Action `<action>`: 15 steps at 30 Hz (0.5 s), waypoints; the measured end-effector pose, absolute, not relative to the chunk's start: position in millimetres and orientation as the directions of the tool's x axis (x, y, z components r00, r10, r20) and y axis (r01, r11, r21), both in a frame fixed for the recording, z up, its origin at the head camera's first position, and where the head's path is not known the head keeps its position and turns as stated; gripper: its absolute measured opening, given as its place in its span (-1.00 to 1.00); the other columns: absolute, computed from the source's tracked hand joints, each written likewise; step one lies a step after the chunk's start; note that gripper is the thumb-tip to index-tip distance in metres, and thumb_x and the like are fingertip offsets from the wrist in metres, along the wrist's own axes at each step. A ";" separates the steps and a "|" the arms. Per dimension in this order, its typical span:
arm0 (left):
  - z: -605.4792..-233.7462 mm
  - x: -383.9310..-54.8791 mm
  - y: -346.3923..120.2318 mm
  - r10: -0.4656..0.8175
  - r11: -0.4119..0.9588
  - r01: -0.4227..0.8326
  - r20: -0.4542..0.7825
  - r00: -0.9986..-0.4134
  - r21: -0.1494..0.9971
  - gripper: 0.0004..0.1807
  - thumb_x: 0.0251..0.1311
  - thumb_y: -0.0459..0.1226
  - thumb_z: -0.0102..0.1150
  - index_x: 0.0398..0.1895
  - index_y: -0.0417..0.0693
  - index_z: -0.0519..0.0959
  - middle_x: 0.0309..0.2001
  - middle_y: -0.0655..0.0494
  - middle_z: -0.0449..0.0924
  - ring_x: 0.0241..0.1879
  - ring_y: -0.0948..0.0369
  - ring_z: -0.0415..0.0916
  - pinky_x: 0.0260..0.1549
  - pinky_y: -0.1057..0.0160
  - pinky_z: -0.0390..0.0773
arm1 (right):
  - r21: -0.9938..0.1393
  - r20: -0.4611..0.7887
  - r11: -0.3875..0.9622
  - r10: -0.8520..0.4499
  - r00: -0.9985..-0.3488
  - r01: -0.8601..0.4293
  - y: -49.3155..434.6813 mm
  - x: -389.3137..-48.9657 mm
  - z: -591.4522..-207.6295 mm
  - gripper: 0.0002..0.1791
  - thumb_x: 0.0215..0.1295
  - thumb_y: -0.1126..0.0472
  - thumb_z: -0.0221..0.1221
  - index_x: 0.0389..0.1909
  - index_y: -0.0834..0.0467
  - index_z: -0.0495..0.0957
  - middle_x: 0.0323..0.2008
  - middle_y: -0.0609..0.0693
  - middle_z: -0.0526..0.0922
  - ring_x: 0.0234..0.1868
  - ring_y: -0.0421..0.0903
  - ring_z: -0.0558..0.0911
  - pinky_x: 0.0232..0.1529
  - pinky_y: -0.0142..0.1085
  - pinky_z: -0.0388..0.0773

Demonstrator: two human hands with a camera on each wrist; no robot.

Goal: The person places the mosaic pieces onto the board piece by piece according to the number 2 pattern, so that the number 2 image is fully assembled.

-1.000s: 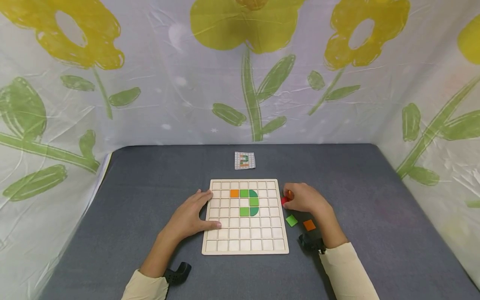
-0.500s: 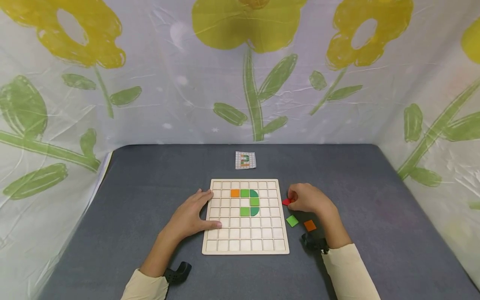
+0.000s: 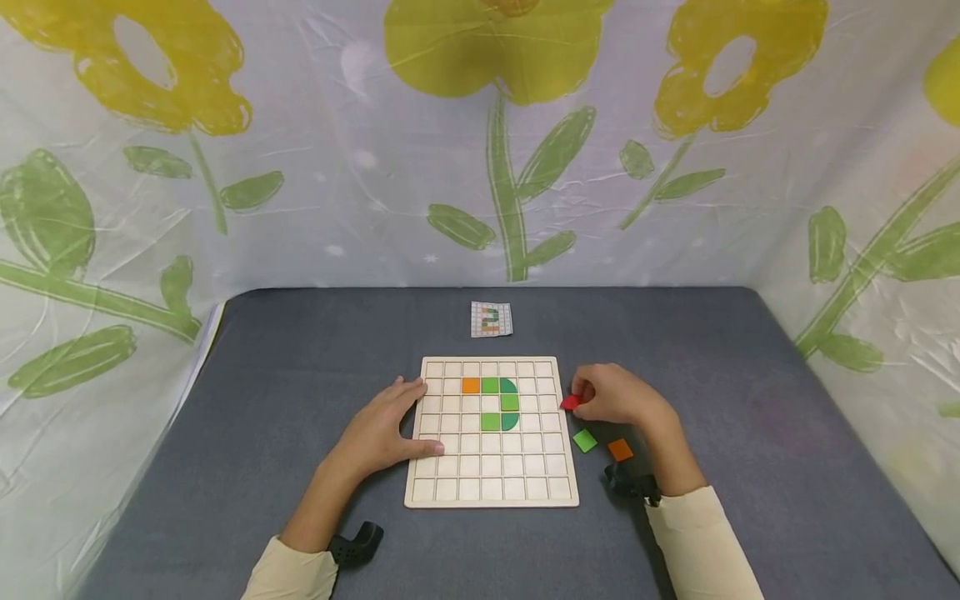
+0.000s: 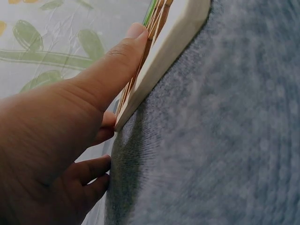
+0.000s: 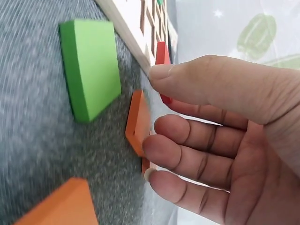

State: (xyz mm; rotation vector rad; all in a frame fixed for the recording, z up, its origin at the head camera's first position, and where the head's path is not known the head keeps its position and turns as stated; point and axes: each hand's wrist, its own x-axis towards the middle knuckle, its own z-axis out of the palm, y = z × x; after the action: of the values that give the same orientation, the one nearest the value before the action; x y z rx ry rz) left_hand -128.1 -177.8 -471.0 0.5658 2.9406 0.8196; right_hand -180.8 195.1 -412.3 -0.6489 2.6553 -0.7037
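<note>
Red tile (image 3: pixel 570 402), card (image 3: pixel 491 320) with "2"

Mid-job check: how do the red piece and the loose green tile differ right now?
The right hand pinches the red piece, while the loose green tile lies flat on the grey table, untouched. The red piece is partly covered by that hand, so its full shape can't be told; the loose green tile shows whole, as a square. Shared: neither sits in a cell of the board.
</note>
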 end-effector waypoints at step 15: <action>-471.4 -127.8 -178.4 0.355 0.793 0.334 0.059 -0.933 0.510 0.15 -0.12 0.28 0.49 0.46 -0.21 0.34 0.43 -0.14 0.30 0.46 -0.19 0.10 0.25 -0.28 0.28 | -0.547 -0.188 0.746 -0.551 -0.813 -0.379 166.2 -179.2 -409.9 -0.80 0.04 0.37 0.43 -0.38 0.18 0.58 -0.55 -0.08 0.47 -0.53 -0.15 0.40 -0.47 -0.29 0.34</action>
State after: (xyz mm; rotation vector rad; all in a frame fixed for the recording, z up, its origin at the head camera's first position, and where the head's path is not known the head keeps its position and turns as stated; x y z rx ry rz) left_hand -127.8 -178.4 -471.4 0.5644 2.9366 0.8239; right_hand -179.2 166.2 -409.9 -0.7182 2.6082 -0.7114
